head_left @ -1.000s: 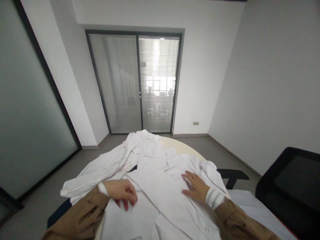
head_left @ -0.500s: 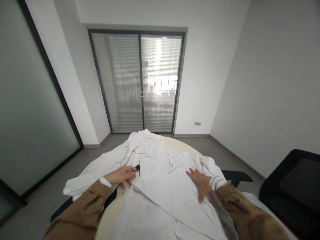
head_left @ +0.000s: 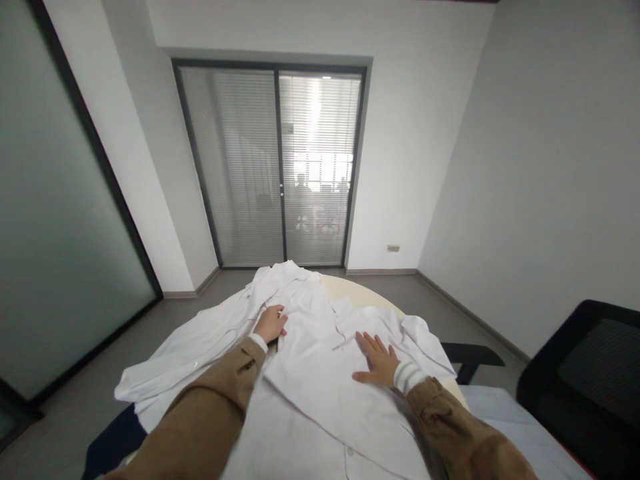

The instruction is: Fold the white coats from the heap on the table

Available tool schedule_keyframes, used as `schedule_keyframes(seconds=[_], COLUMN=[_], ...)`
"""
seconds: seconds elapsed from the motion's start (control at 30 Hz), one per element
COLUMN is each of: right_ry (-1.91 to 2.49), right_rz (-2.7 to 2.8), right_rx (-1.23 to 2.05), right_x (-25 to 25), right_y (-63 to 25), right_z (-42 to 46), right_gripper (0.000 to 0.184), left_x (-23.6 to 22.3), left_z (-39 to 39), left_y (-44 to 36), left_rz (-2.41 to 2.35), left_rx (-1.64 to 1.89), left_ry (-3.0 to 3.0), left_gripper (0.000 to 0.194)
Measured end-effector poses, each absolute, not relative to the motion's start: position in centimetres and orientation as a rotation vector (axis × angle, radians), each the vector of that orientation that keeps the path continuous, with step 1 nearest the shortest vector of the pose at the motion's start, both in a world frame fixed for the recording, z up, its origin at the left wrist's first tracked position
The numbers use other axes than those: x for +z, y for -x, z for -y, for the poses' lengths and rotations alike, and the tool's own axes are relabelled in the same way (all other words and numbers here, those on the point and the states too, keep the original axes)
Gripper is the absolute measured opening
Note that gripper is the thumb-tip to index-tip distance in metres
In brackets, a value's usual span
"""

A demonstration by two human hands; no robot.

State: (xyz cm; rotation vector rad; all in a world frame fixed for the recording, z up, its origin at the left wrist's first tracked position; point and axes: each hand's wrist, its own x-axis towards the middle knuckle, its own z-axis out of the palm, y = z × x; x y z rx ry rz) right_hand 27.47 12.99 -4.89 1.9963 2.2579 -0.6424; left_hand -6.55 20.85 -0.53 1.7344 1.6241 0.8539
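Observation:
A white coat (head_left: pixel 320 400) with a lapel and a button lies spread over the round table. At its upper left edge my left hand (head_left: pixel 271 323) is closed, with fingers curled on the fabric; the fingertips are partly hidden. My right hand (head_left: pixel 379 362) rests flat on the coat's right side, fingers spread. To the left, a second white garment (head_left: pixel 195 350) lies crumpled, with one part hanging over the table's edge.
The cream tabletop (head_left: pixel 350 287) shows at the far edge. Dark blue cloth (head_left: pixel 113 437) hangs at lower left. A black office chair (head_left: pixel 590 373) stands at right, near more white cloth (head_left: pixel 510 417). Glass doors with blinds (head_left: pixel 250 167) are ahead.
My left hand has moved forward and right to the coat's upper edge, closing on it. My right hand has slid a little left and stays spread on the coat.

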Motion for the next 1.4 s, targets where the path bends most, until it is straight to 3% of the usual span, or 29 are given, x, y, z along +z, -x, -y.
schedule_keyframes(seconds=[0.2,0.4,0.6,0.73,0.87,1.07,1.23,1.4], right_ry=[-1.944,-1.972,-1.945,-1.914,-1.895,-2.028,-2.06,-2.085], right_rz=[-2.394,-2.459,-2.463,-2.477,-2.516,-2.601,-2.765,-2.886], right_rx=[-0.663,-0.474,-0.462,-0.486,-0.535,-0.696,-0.804,-0.551], right_x=[-5.2,-6.1,-6.7,-6.6,-6.4,-6.9,-6.9,-5.7], right_y=[-26.6,-25.7,-26.4,-27.1,-27.5,-27.8,-29.2,-30.8], right_z=[-13.7,-14.8,-15.0,-14.6,-14.1,-14.1,-14.8,-15.2], right_gripper=[0.105,0.096,0.096,0.102,0.101,0.042,0.028,0.014], left_x=[1.4,-0.3,-2.7,-2.6,-2.5,-2.4,-2.6,-3.4], left_z=[-25.1,-23.0,-18.5,-16.8,-16.0,-14.9,-14.2,-14.1], left_y=[7.7,7.2,8.0,9.5,11.0,11.6,11.3,11.4], left_rz=[-1.603,-1.52,-1.84,-1.788,-1.691,-1.631,-1.811,-1.998], left_rx=[1.117,1.129,0.956,0.802,0.68,0.623,0.711,0.781], left_ry=[-1.717,-2.029,-2.122,-2.064,-1.959,-1.973,-1.995,-1.902], left_gripper=[0.037,0.069,0.063,0.068,0.059,0.054,0.021,0.02])
